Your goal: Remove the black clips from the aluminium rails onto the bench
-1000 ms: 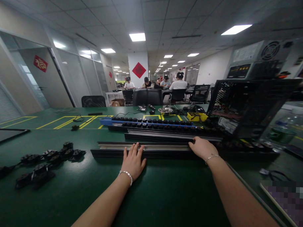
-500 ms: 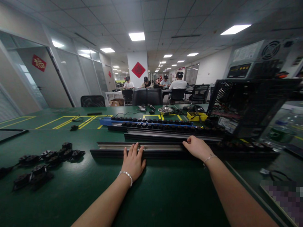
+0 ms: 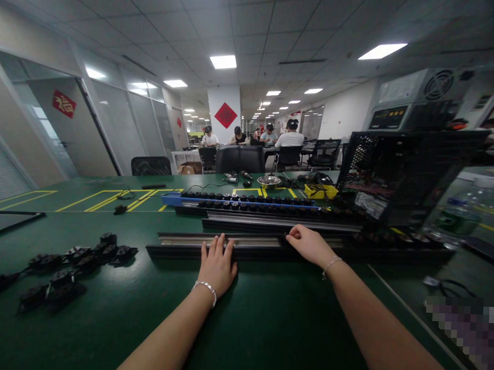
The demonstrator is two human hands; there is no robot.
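A long black rail with a silvery channel [image 3: 180, 240] lies across the green table [image 3: 266, 326] in front of me. My left hand [image 3: 216, 265] rests flat on the table, fingers stretched out and touching the rail's near edge. My right hand [image 3: 307, 244] lies on top of the rail further right, fingers curled over something dark that I cannot make out. A second rail [image 3: 249, 222] lies just behind, and past it a blue-edged rail [image 3: 246, 200] carries a row of black knobs.
Several loose black parts [image 3: 78, 257] lie scattered at the left. An open black computer case [image 3: 401, 174] with a grey power supply [image 3: 416, 99] on top stands at the right. A steel bowl [image 3: 269, 180] and yellow tray [image 3: 322, 191] sit further back. People sit at distant desks.
My right hand has slid leftward along the rail toward my left hand. The left hand has stayed in place.
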